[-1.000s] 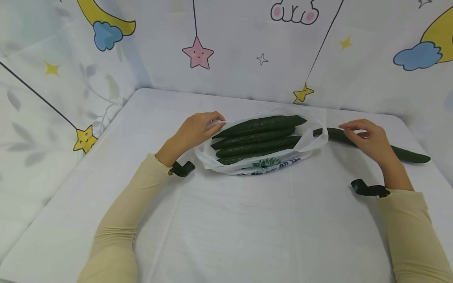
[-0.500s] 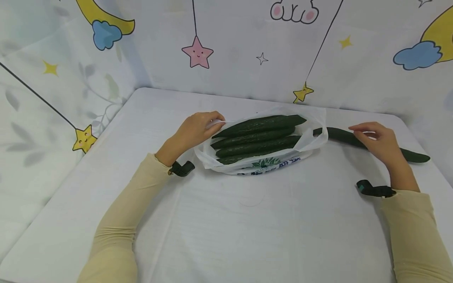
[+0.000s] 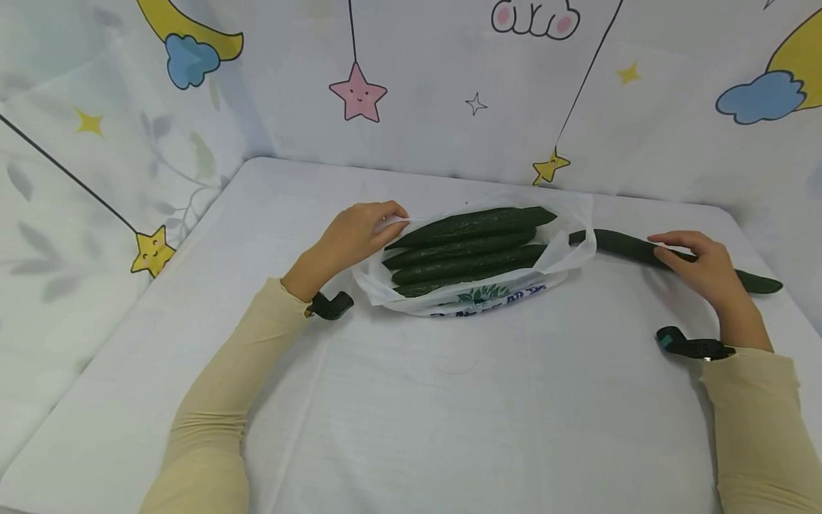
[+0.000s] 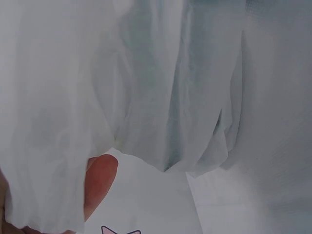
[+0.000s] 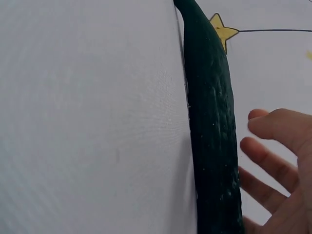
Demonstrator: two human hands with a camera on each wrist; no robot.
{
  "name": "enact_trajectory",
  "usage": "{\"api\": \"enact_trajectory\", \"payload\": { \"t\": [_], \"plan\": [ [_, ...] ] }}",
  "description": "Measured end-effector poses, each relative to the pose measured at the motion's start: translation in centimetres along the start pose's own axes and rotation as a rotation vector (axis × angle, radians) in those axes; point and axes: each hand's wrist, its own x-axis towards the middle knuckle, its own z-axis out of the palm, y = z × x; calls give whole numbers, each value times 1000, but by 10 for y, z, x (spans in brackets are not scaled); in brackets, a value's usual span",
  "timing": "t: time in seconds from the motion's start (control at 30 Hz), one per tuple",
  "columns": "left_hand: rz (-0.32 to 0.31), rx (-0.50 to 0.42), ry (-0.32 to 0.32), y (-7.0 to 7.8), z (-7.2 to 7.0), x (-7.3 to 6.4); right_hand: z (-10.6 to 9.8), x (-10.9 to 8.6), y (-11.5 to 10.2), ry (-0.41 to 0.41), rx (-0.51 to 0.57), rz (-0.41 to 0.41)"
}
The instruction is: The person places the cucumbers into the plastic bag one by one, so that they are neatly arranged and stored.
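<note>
A white plastic bag [image 3: 411,303] with green and blue print lies on its side, several dark green cucumbers [image 3: 469,248] showing through its mouth. At its left end my left hand [image 3: 352,235] pinches the edge of the bag. In the left wrist view the thin plastic [image 4: 48,146] passes between the thumb [image 4: 100,181] and the fingers. A single long cucumber [image 3: 626,245] lies to the right, its left tip behind the bag's handle. Just over this cucumber hovers my right hand [image 3: 700,270], fingers spread and relaxed. The right wrist view shows its fingers [image 5: 278,129] beside the cucumber, not gripping it.
A white cloth covers the table [image 3: 449,421]. Behind it hangs a backdrop [image 3: 424,143] printed with stars, moons and clouds. Each wrist carries a small black camera mount.
My right hand has moved to the right along the single cucumber and lowered toward it. The left hand keeps its hold on the bag, and the cucumbers have not moved.
</note>
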Motion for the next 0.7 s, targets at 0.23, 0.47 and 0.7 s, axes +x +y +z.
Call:
{"api": "enact_trajectory", "payload": {
  "t": [0.23,0.47,0.7],
  "plan": [
    [13,1,4,1,1,0,-1,2,7,-144,-78,71],
    [4,2,-7,0,1,1,-1,8,15,-240,-231,85],
    [-2,3,-13,0,0,1,0,11,17,-263,-307,97]
  ]
}}
